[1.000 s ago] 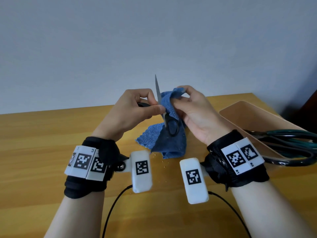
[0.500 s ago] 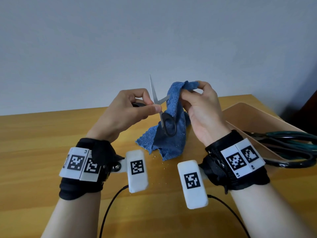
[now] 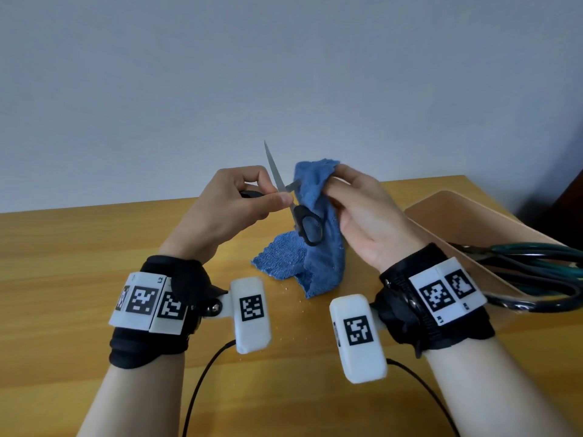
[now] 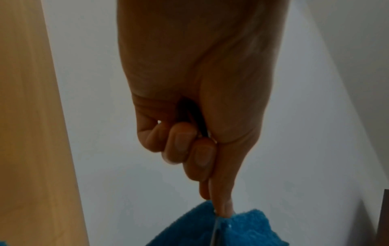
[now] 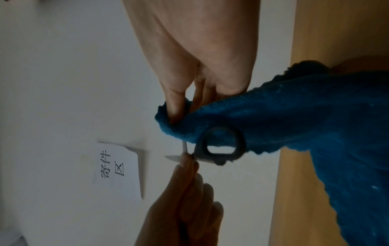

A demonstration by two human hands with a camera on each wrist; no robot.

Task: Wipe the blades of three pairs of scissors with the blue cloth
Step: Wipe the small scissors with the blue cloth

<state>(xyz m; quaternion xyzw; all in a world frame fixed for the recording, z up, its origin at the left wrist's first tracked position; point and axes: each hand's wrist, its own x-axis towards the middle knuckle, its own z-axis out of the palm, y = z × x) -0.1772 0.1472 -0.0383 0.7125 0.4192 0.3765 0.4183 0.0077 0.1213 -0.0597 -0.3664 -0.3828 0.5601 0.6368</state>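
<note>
My left hand (image 3: 252, 200) grips a small pair of black-handled scissors (image 3: 307, 227) by one handle, thumb near the pivot. The blades stand spread: one points up and the other runs right into the blue cloth (image 3: 310, 247). My right hand (image 3: 344, 190) pinches the cloth's top fold around that blade, and the rest of the cloth hangs down to the table. In the right wrist view the free black handle loop (image 5: 221, 146) shows against the cloth (image 5: 315, 124). The left wrist view shows my curled fingers (image 4: 189, 149) above the cloth (image 4: 242, 229).
A tan tray (image 3: 457, 222) lies at the right on the wooden table (image 3: 79, 247), holding larger dark green-handled scissors (image 3: 536, 266). Cables (image 3: 205, 373) trail from the wrist cameras toward the near edge. A paper note (image 5: 115, 168) is stuck on the wall.
The scissors have opened from blades together to spread apart. My right hand has lifted the cloth up along one blade toward its tip.
</note>
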